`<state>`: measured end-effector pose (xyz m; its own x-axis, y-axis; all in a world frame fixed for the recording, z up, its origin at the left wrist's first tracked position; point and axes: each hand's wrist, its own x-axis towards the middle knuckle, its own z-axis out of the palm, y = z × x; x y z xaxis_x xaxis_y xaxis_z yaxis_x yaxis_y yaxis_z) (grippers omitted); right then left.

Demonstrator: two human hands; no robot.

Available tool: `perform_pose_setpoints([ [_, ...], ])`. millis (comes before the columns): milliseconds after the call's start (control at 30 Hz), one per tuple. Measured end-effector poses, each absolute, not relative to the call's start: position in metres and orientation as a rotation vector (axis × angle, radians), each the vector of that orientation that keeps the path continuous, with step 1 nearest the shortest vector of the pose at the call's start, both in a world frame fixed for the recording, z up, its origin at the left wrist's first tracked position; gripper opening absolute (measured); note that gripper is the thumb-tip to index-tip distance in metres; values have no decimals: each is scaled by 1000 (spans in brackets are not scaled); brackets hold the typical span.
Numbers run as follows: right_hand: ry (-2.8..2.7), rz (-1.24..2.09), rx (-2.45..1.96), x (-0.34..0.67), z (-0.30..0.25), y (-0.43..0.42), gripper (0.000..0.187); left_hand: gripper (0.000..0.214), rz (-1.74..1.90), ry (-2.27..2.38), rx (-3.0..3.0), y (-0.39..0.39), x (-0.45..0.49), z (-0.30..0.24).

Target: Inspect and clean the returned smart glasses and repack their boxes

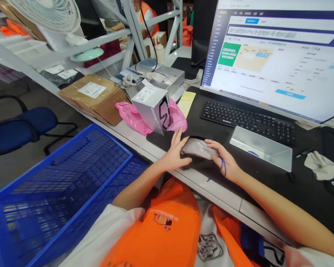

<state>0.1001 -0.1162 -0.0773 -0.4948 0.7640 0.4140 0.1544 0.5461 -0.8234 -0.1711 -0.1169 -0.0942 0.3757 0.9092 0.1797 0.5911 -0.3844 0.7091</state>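
A grey plastic-wrapped packet [197, 147] is just above the black desk mat, between my two hands. My right hand [226, 162] grips its right end, fingers on top and thumb below; a thin blue loop shows by that hand. At the left end is my left hand [174, 155], fingers and thumb spread apart, beside or lightly touching the packet. Close beyond my left fingertips stands a silver box [153, 107] with a black logo, resting against a pink plastic bag [133, 116]. Right of my hands lies an open silver box part [263, 150].
A monitor [275, 55] and black keyboard [247, 120] stand at the back. Left are a brown carton [94, 94], a fan [48, 15] and metal frame bars. A blue crate [58, 174] sits below the desk edge. Crumpled white paper [320, 165] lies right.
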Motion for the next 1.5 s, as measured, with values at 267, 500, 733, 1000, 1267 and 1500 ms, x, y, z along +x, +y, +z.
perform_pose_setpoints([
  [267, -2263, 190, -1233, 112, -77, -117, 24, 77, 782, 1231, 2130, -117, -168, -99],
  [500, -2578, 479, -1577, 108, -64, -99, 35, 18, 1347, 1563, 2085, -129, -169, -104],
  [733, -2272, 631, -1297, 102, -61, -106, 20, 26, 1066, 1381, 2208, -158, -185, -95],
  [1000, -2629, 649, -851, 95, -40, -115, 25, 39, 456, 1380, 2309, -136, -188, -62],
  [1267, -2374, 366, -1262, 143, -78, -135, 37, 19, 656, 1222, 2252, -131, -179, -48],
  [1500, -2257, 510, -1506, 118, -109, -120, 62, 26, 554, 969, 2752, -110, -134, -29],
])
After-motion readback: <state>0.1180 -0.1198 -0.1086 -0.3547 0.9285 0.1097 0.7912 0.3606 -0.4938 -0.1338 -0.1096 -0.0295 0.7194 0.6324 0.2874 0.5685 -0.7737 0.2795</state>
